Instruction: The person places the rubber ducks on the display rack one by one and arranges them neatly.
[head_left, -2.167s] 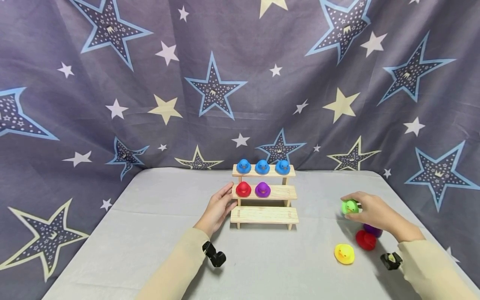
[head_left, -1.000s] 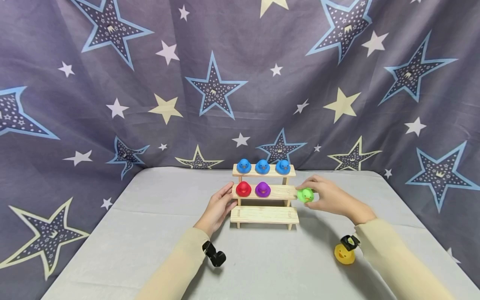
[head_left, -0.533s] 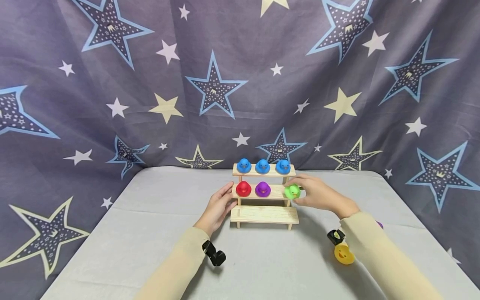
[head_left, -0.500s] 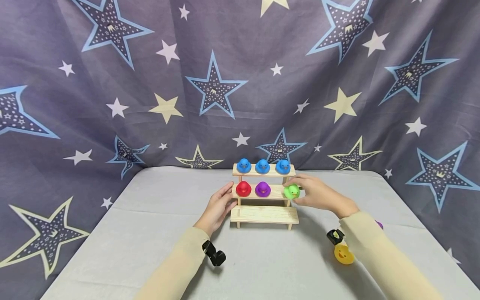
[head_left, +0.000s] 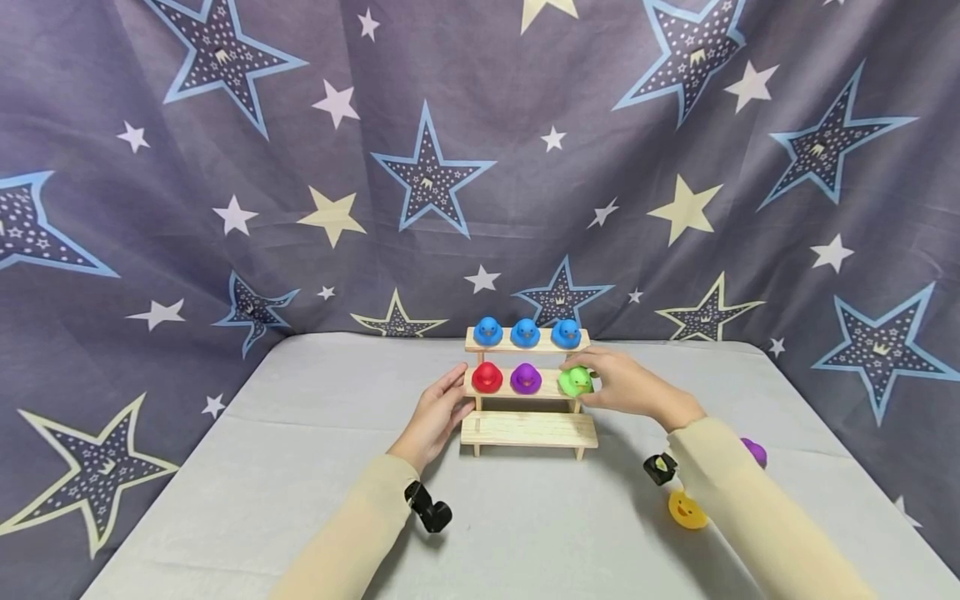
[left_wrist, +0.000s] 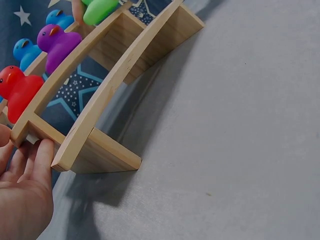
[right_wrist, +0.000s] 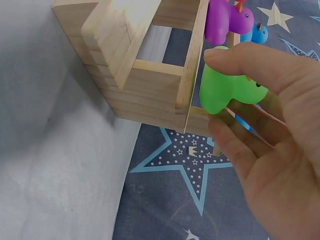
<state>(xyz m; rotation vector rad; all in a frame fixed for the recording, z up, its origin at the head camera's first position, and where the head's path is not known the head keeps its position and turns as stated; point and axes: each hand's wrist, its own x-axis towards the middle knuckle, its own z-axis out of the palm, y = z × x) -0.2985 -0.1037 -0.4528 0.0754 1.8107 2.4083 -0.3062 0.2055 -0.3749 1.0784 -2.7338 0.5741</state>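
Observation:
A three-tier wooden display stand (head_left: 528, 428) stands on the table. My left hand (head_left: 433, 419) holds the left end of its middle board; in the left wrist view the fingers (left_wrist: 44, 157) are under that board. My right hand (head_left: 632, 387) pinches a green rubber duck (head_left: 576, 382) at the right end of the middle tier, thumb on one side and fingers on the other in the right wrist view. Beside it on that tier sit a purple duck (head_left: 526, 379) and a red duck (head_left: 487, 378). Three blue ducks, the middle one (head_left: 525, 333) among them, line the top tier.
On the table at the right lie a yellow duck (head_left: 686, 510) and another purple duck (head_left: 754, 452), both partly hidden by the right sleeve (head_left: 750, 508). A star-patterned curtain (head_left: 480, 183) hangs behind the grey-covered table (head_left: 300, 450).
My right hand has carried the green duck leftward from the table's right side onto the middle tier, shifting it slightly left in the last half second. My left hand has stayed put.

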